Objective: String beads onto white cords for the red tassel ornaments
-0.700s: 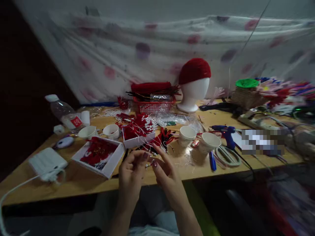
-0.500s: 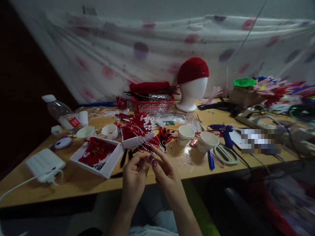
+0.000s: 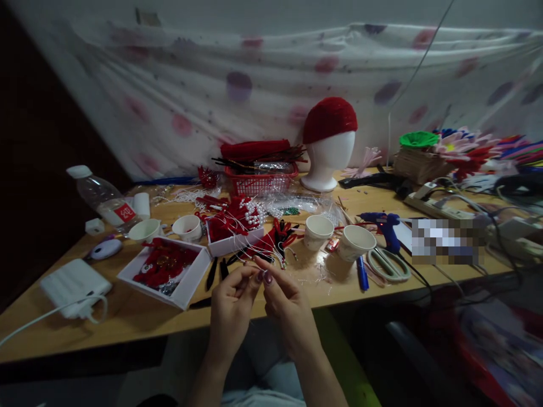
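Note:
My left hand (image 3: 232, 299) and my right hand (image 3: 291, 302) meet fingertip to fingertip above the table's front edge. Both are closed in a pinch on a thin white thread (image 3: 264, 271), of which only a small bit shows between the thumbs. Just beyond the fingers lies a bunch of red and black fuzzy stems (image 3: 280, 237) with strings of small beads. Behind it, a white box (image 3: 233, 244) holds red fuzzy pieces, pearl beads and loose white threads. Left of my hands stands another white box (image 3: 186, 285) with red pieces and small metallic parts.
Paper cups (image 3: 357, 243) stand on both sides. To the right are a blue glue gun (image 3: 384, 226), scissors (image 3: 388, 265) and a blue marker (image 3: 362, 274). Behind stand a red basket (image 3: 261, 183) and a foam head (image 3: 328, 161). At left are a bottle (image 3: 102, 198) and white charger (image 3: 76, 287).
My fingertips have come closer together, and the right index finger has bent lower. The view has shifted slightly. Things on the table have not moved.

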Motion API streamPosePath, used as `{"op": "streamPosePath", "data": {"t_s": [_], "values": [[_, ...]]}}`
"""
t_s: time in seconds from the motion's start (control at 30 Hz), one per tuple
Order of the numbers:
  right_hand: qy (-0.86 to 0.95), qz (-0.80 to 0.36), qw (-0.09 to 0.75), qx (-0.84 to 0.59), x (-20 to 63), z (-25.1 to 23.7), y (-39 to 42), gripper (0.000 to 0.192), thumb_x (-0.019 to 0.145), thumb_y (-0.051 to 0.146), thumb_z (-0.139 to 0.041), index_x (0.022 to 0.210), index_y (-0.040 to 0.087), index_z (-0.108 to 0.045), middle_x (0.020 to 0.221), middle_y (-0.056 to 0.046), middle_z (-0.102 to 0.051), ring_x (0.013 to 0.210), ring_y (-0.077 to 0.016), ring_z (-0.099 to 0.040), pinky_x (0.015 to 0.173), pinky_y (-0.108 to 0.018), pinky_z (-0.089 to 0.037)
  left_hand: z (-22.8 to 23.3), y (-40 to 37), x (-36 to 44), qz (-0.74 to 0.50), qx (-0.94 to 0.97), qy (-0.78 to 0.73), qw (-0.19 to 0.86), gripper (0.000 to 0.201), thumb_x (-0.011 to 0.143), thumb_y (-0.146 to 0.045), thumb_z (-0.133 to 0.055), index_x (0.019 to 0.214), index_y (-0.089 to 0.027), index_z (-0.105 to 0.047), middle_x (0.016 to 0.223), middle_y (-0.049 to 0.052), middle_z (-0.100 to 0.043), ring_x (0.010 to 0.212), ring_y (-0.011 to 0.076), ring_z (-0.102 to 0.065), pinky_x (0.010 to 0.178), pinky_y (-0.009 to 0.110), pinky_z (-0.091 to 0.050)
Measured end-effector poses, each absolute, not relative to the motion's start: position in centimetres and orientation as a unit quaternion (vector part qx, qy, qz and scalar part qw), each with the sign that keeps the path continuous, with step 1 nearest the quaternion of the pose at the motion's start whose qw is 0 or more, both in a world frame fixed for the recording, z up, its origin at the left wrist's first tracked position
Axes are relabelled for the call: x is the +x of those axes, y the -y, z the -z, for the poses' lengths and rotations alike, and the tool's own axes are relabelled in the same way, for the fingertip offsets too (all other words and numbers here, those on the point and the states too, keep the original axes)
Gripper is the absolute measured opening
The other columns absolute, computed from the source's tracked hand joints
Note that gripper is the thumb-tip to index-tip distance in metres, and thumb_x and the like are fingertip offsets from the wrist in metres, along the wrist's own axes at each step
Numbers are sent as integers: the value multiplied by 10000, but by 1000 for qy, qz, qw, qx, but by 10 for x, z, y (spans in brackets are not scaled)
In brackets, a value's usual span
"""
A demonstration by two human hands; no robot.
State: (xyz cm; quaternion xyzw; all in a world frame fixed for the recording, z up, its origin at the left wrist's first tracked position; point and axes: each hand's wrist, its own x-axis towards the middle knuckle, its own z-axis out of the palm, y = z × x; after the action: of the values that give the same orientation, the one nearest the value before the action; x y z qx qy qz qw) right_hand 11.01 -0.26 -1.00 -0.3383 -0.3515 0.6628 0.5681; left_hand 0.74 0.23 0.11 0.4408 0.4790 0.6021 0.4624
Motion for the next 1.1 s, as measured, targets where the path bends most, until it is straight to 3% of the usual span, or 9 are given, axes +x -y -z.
{"op": "streamPosePath", "data": {"t_s": [0.17,0.3,0.4,0.53,0.67,0.87,1.1], "values": [[308,-657,592,-350,110,8,2,440,680,578,-850,910,204,-828,499,103,-313,447,-25,-149,392,-177,-162,1,-1,9,-583,446,-485,474,385,664,-543,-856,741,-185,-736,626,-22,-542,612,122,-516,655,217,-501],[293,-659,612,-327,120,3,-2,371,669,525,-878,825,195,-813,478,98,-349,427,-17,-153,389,-173,-136,1,-2,3,-511,447,-482,554,571,658,-728,-763,712,-165,-680,491,-94,-306,437,62,-245,409,176,-254],[267,-644,646,-312,136,-3,-9,354,662,491,-893,811,187,-790,464,98,-395,423,-16,-105,368,-163,-115,0,-5,-8,-473,419,-476,612,642,628,-798,-726,660,-167,-608,468,-112,-259,423,44,-156,394,176,-129],[232,-614,692,-300,163,-15,-21,358,573,411,-953,746,186,-734,642,38,-640,427,2,-85,337,-137,-115,-3,-8,-25,-507,394,-475,601,632,584,-756,-792,637,-171,-560,463,-113,-282,432,36,-174,405,155,-148],[197,-583,729,-300,187,-20,-28,417,496,340,-989,715,189,-668,586,95,-554,414,4,-102,324,-108,-167,-6,-9,-42,-553,345,-445,614,581,583,-641,-869,631,-174,-528,495,-122,-259,426,28,-173,389,133,-182],[201,-522,769,-310,213,-9,-28,402,526,267,-959,731,191,-622,570,122,-478,409,0,-111,323,-105,-192,-10,-6,-67,-586,266,-344,684,539,620,-438,-933,572,-163,-472,511,-112,-283,414,24,-169,353,124,-229],[192,-448,803,-343,238,-7,-19,350,551,239,-914,741,189,-624,519,126,-413,400,-13,-166,317,-142,-123,-12,-1,-84,-632,134,-223,730,333,695,-189,-889,658,-155,-560,514,-94,-410,393,38,-393,357,151,-375]]}}
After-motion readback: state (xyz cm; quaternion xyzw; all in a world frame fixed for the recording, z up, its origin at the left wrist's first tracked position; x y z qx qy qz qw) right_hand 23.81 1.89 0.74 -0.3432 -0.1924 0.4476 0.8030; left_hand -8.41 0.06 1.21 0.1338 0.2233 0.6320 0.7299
